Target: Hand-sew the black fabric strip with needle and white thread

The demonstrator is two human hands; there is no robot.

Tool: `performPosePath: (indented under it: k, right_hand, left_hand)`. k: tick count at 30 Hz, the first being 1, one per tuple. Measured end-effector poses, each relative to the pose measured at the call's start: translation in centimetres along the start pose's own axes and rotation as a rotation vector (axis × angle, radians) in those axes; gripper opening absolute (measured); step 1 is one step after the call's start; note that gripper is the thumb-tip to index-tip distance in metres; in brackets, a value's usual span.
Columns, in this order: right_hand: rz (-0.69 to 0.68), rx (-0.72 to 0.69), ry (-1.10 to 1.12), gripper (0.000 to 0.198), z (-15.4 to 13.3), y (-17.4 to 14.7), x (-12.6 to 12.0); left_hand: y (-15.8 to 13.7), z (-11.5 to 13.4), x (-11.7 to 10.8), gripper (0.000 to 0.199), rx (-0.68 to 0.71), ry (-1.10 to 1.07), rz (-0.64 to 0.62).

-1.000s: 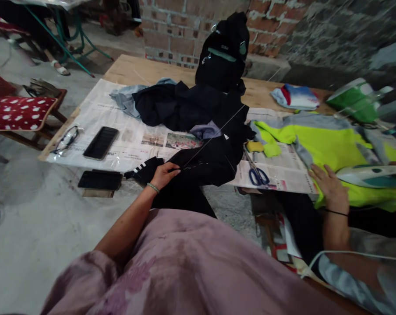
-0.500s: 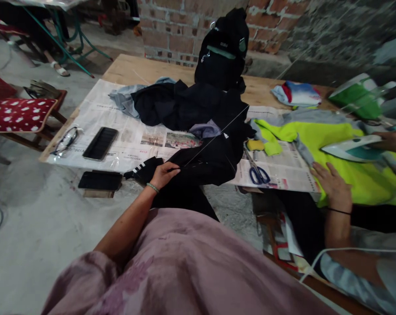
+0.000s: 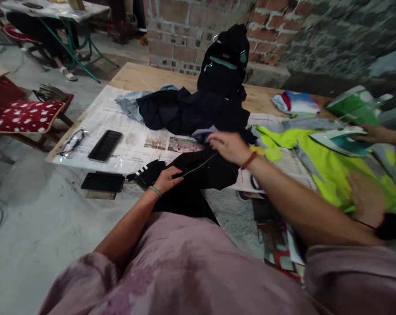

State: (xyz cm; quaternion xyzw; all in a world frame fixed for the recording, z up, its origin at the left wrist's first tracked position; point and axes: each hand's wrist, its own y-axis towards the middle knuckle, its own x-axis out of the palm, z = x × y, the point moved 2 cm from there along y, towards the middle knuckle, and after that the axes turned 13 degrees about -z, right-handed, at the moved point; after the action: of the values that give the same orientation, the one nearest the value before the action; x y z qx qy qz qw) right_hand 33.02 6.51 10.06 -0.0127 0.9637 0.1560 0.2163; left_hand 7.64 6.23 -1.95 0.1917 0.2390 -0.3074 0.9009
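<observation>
A black garment [image 3: 214, 173] with white stripes near its left end lies over the table's front edge and my lap. My left hand [image 3: 168, 179] is closed on its near edge, thumb and fingers gripping the cloth. Just above the garment's right part, my right hand [image 3: 227, 146] is closed with fingers pinched together; whatever is between them is too small or blurred to make out. A pale thread [image 3: 199, 166] runs loosely across the black cloth from near my left hand towards my right. Dark clothes [image 3: 185, 109] lie heaped behind.
Two phones [image 3: 105, 145] and glasses [image 3: 73, 142] are at the left. A black backpack [image 3: 222, 65] stands behind the clothes. On the right, a co-worker's hand holds an iron [image 3: 341, 141] over a yellow-and-grey garment [image 3: 332, 175]. My right forearm mostly hides the blue-handled scissors [image 3: 255, 183].
My right hand has come into view over the black garment. The thread, stretched tight to the upper right before, now hangs slack. My left hand keeps its grip; the co-worker's iron has shifted left.
</observation>
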Motion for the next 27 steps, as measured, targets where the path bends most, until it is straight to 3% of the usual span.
performPosePath:
  k: [3, 7, 13, 17, 20, 27]
  right_hand:
    - [-0.222, 0.052, -0.254, 0.016, 2.1, -0.9, 4.8]
    - [-0.201, 0.149, -0.505, 0.025, 5.1, -4.2, 7.1]
    - [0.032, 0.253, -0.488, 0.033, 8.3, -5.2, 6.0]
    - [0.178, 0.275, -0.391, 0.037, 9.6, -5.6, 5.7]
    - [0.233, 0.272, -0.333, 0.039, 10.1, -5.9, 5.8]
    - [0.223, 0.305, -0.247, 0.039, 10.3, -5.9, 5.5]
  left_hand:
    - [0.1, 0.1, 0.0, 0.014, -0.003, 0.013, 0.005]
    - [0.3, 0.1, -0.1, 0.012, -0.003, -0.022, -0.018]
    - [0.9, 0.4, -0.8, 0.017, -0.102, 0.071, -0.097]
    - [1.2, 1.3, -2.2, 0.011, -0.103, 0.379, -0.203]
    - [0.8, 2.0, -3.2, 0.01, -0.101, 0.551, -0.215]
    - [-0.3, 1.5, -2.3, 0.022, -0.063, 0.409, -0.207]
